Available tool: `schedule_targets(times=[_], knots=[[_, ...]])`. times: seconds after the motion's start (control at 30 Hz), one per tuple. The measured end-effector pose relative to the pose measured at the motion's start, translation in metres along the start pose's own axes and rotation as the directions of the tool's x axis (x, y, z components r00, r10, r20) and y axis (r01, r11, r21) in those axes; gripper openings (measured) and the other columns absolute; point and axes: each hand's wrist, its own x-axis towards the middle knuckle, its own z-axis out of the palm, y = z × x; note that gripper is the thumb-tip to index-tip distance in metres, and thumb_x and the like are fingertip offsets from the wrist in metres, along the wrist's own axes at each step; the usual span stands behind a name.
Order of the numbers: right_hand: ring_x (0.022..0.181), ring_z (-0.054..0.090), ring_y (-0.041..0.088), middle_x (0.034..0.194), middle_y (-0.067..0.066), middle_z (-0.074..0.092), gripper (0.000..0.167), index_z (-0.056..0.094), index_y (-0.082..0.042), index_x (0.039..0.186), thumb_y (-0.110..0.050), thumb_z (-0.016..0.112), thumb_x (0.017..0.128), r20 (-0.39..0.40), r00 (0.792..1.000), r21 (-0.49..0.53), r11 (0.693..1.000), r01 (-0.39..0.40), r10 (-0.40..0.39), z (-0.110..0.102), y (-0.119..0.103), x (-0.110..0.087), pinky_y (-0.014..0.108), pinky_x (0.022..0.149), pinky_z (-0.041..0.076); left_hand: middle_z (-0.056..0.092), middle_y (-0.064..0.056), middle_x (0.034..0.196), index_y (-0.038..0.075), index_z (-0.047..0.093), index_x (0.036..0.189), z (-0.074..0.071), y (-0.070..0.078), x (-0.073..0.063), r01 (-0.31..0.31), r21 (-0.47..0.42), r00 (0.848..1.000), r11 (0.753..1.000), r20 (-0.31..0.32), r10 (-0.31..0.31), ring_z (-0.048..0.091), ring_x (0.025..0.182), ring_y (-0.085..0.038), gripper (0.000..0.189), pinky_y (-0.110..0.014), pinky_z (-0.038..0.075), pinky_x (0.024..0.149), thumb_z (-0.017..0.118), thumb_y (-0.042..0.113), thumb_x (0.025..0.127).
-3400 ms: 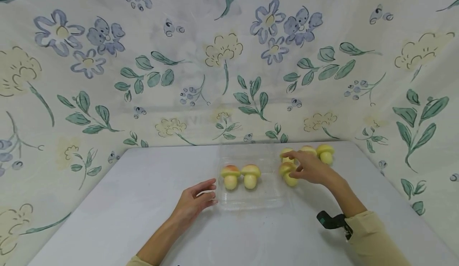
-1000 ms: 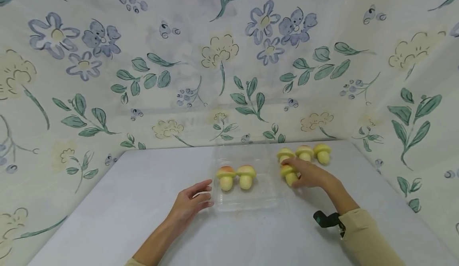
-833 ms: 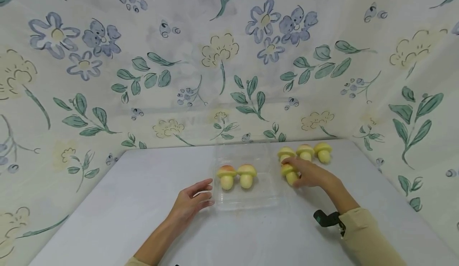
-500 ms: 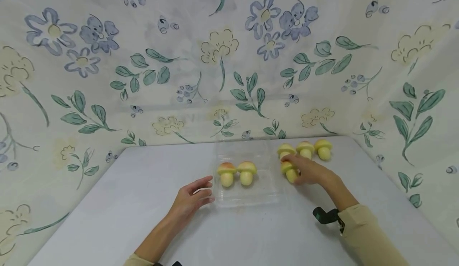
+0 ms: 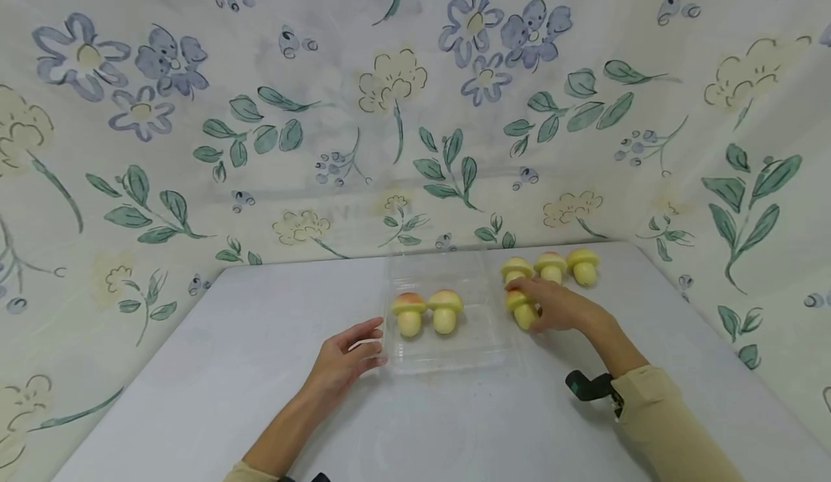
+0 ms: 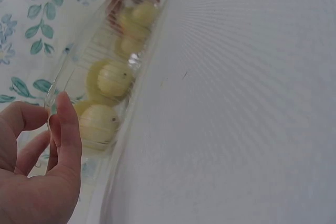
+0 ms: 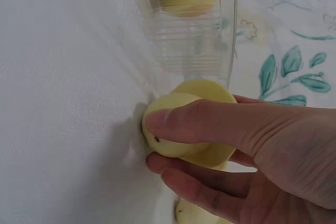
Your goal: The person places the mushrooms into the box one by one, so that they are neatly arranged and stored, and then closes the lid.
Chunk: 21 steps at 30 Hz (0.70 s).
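Observation:
My right hand (image 5: 555,305) grips a yellow toy mushroom (image 5: 521,312) on the table just right of a clear plastic box (image 5: 448,363). In the right wrist view, the thumb (image 7: 184,121) lies across its pale stem and other fingers are behind it. Two mushrooms stand side by side in the box: one with a reddish cap (image 5: 409,316), one yellowish (image 5: 445,314). At the box's left wall, my left hand (image 5: 340,363) has relaxed fingers, their tips at the clear edge in the left wrist view.
Behind the right hand, three more mushrooms line the table's back right: a left one (image 5: 516,267), a middle one (image 5: 551,265) and a right one (image 5: 584,265). The white table (image 5: 260,338) ends at a floral cloth (image 5: 324,143). A dark wrist camera (image 5: 587,386) sits at the right sleeve.
Since the earliest frame my right hand has lowered and closed its thumb and fingers round the near mushroom. The left hand has stayed by the box. The head view has shifted slightly.

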Motion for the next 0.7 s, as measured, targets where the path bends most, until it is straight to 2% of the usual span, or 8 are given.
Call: schedule_targets(times=[0.33,0.7], knots=[[0.092,0.055,0.02,0.124,0.014,0.059,0.073,0.047,-0.009,0.138,-0.006,0.08,0.073,0.009,0.999,-0.006,0.999,-0.036,0.036,-0.006,-0.002,-0.002,0.035,0.079,0.05,0.051,-0.01,0.124,0.0,0.048,0.142,-0.001,0.001,-0.001,0.005,0.011,1.0,1.0,0.006,-0.005,0.061,0.092,-0.012,0.054,-0.026,0.059,0.086,0.061,-0.003,0.089],[0.088,0.053,0.019,0.113,0.01,0.062,0.071,0.047,-0.009,0.139,-0.009,0.079,0.076,-0.013,0.999,-0.048,0.998,-0.037,0.036,-0.013,-0.006,-0.003,0.032,0.076,0.047,0.053,-0.007,0.117,-0.002,0.047,0.142,-0.001,0.002,-0.001,-0.002,0.001,1.0,1.0,0.015,0.002,0.061,0.09,-0.012,0.055,-0.026,0.059,0.085,0.062,-0.003,0.089]])
